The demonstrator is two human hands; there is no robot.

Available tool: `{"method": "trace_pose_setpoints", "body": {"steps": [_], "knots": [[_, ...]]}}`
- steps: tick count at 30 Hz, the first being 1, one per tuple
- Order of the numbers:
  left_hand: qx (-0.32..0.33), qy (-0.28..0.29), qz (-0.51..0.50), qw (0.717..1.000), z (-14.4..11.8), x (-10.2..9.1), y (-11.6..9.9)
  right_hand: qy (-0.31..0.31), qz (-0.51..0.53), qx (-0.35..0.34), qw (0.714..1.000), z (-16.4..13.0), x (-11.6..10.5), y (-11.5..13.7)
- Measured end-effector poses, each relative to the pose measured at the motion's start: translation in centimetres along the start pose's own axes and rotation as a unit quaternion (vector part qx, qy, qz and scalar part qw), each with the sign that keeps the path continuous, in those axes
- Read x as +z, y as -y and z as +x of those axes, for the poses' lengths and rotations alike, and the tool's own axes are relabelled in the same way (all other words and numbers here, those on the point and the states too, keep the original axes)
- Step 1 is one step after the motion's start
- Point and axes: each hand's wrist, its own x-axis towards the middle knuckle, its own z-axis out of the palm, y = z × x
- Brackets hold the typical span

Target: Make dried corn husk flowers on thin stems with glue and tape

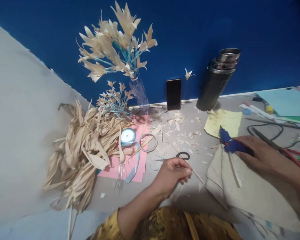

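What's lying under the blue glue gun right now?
The glue gun, under the right hand, rests on a grey cloth; a glue stick trails from it. The hand hides the gun's rear; what the cloth covers is unseen.

Grey table (pixel 190 200) running along the blue wall, carrying: heap of dried husks (pixel 82 150) lying at left; pink paper (pixel 135 160) lying beside it, bearing a blue ribbon spool (pixel 128 136) and an empty tape ring (pixel 148 142); clear vase (pixel 139 92) and phone (pixel 173 94) standing at the wall; dark flask (pixel 216 81) standing near them; yellow paper (pixel 223 122) and scissors (pixel 181 155) lying among husk scraps; grey cloth (pixel 250 190) spreading at right; cables (pixel 277 133) and coloured sheets (pixel 287 103) lying at far right.
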Motion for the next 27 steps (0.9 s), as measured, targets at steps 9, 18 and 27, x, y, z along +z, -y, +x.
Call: {"method": "trace_pose_setpoints", "body": {"steps": [9, 18, 27], "knots": [[-0.013, 0.044, 0.050, 0.998, -0.8, -1.1, -0.3, -0.040, -0.056, -0.001, 0.998, 2.1, -4.8, 8.6], [0.074, -0.023, -0.005, 0.997, -1.1, -3.1, -3.5, 0.098, -0.032, -0.022, 0.994, 3.5, -1.4, 13.2], [0.044, -0.042, -0.152, 0.987, 0.6, -3.9, -5.4, 0.153, -0.117, -0.046, 0.980, 4.6, -0.7, 14.3]]}}
